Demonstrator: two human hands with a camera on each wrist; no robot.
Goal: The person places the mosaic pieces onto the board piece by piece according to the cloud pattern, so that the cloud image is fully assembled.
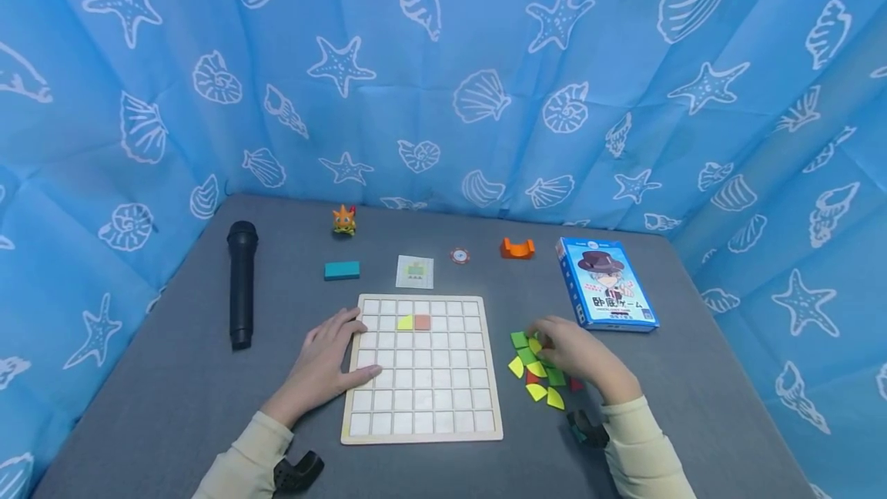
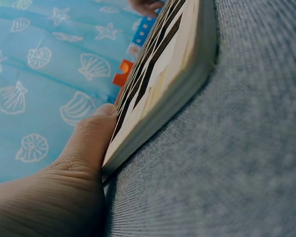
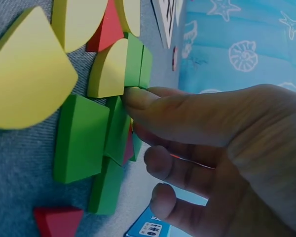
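A square white grid board (image 1: 423, 380) with a pale wooden rim lies in the middle. On it sit a yellow quarter-round piece (image 1: 404, 323) and a salmon-coloured square piece (image 1: 422, 322), side by side. My left hand (image 1: 326, 364) rests on the board's left edge, fingers spread, thumb over the squares; the thumb (image 2: 91, 136) also shows at the rim in the left wrist view. My right hand (image 1: 571, 349) reaches into a pile of green, yellow and red blocks. Its thumb tip touches the pile beside a green block (image 3: 117, 129); whether it pinches one is hidden.
Behind the board are a teal block (image 1: 342, 270), a small card packet (image 1: 414, 272), a round chip (image 1: 460, 256), an orange holder (image 1: 517, 249) and a toy figure (image 1: 343, 220). A black microphone (image 1: 242, 283) lies left, a blue game box (image 1: 607, 285) right.
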